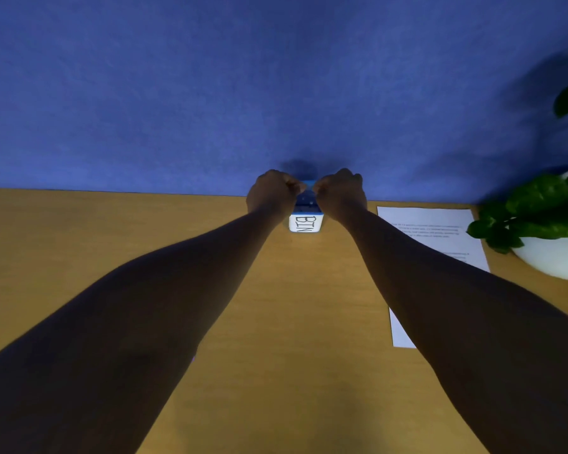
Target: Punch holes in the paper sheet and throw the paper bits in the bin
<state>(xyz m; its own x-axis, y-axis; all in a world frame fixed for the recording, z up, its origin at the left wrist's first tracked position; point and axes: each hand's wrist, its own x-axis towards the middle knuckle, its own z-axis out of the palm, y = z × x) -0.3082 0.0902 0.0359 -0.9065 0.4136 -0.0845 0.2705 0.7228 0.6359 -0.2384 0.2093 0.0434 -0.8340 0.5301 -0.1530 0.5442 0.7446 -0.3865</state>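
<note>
A small blue bin (306,224) with a white label reading "BIN" stands at the far edge of the wooden desk (276,322), against the blue wall. Both my arms reach out over it. My left hand (271,191) and my right hand (340,191) are curled, fingertips facing each other above the bin's open top. Between them they pinch a small blue object (309,183), seemingly the hole punch, mostly hidden by the fingers. The printed paper sheet (440,234) lies flat on the desk to the right, partly under my right forearm.
A white pot (558,260) with a leafy green plant (538,204) stands at the far right, touching the sheet's corner. The blue wall (276,93) closes off the desk's far edge right behind the bin.
</note>
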